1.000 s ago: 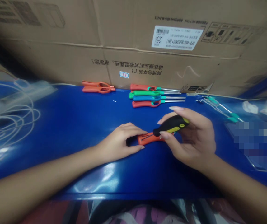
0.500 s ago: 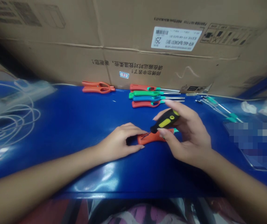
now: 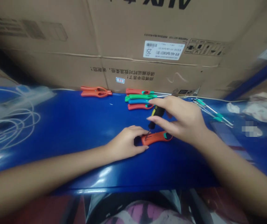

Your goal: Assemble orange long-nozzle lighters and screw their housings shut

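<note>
An orange long-necked lighter [image 3: 158,137] lies on the blue table in front of me. My left hand [image 3: 130,143] grips its left end between thumb and fingers. In my right hand [image 3: 182,121] is a black and yellow screwdriver [image 3: 156,115], held steeply with its shaft pointing down. Its tip meets the lighter's body near the left end; whether it sits in a screw is too small to tell. The lighter's right end is partly hidden behind my right hand.
Behind lie several lighters in a row, among them a green lighter [image 3: 138,96], beside an orange pair of handle shells [image 3: 96,91]. A cardboard box [image 3: 65,68] backs the table. White cable [image 3: 12,130] coils at left; metal tubes [image 3: 213,112] lie right.
My right hand has raised the screwdriver from a slant to a steeper angle, its tip still at the lighter. My left hand keeps its hold. The camera view has shifted slightly.
</note>
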`<state>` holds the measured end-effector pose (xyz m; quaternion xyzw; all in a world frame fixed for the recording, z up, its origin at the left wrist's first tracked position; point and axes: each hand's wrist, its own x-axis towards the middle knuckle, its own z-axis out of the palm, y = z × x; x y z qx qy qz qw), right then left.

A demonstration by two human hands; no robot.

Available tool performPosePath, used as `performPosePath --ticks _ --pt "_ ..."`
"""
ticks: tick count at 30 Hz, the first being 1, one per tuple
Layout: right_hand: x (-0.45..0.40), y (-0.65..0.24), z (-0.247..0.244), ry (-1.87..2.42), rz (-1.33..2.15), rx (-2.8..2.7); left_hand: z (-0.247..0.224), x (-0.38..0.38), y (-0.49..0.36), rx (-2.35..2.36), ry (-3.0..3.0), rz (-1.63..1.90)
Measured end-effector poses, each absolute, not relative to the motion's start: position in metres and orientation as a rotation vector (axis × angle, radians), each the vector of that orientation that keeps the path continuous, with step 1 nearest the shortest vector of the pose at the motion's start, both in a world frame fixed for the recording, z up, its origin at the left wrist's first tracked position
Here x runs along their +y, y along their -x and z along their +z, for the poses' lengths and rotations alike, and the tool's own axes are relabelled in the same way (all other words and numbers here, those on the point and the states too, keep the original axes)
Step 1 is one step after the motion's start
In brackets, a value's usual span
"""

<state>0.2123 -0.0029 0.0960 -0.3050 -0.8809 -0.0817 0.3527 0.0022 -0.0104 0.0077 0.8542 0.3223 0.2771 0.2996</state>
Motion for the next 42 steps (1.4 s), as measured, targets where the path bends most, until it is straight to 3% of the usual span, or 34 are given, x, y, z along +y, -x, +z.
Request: performPosePath --ticks 4,9,14,19,23,28,33,39,42 --pt "0.003 -0.216 0.088 0.777 0.192 -2.268 0.01 -0.009 -0.012 0.824 -2.271 0.706" --pt "0.003 -0.219 0.08 0.726 0.067 -2.128 0.003 -0.008 -0.011 0.781 -2.305 0.771" --pt "-0.001 -0.22 0.078 0.702 0.433 -2.123 0.0 -0.007 -0.009 0.731 -2.311 0.77" --pt "-0.006 -0.217 0.081 0.614 -0.001 -2.142 0.0 -0.006 -0.008 0.701 -2.293 0.77" --pt "-0.009 -0.214 0.081 0.649 0.262 -2.152 0.001 -0.006 -0.008 0.711 -2.282 0.762" --pt "-0.011 -0.215 0.081 0.567 -0.121 -2.116 0.003 -0.007 -0.009 0.711 -2.273 0.74" --pt "-0.014 -0.212 0.08 0.607 0.301 -2.156 0.003 -0.006 -0.009 0.711 -2.293 0.735" --pt "-0.013 -0.217 0.081 0.57 -0.059 -2.118 0.003 -0.006 -0.009 0.697 -2.286 0.72" --pt "-0.013 -0.218 0.083 0.611 0.219 -2.12 0.002 -0.006 -0.008 0.703 -2.293 0.726"
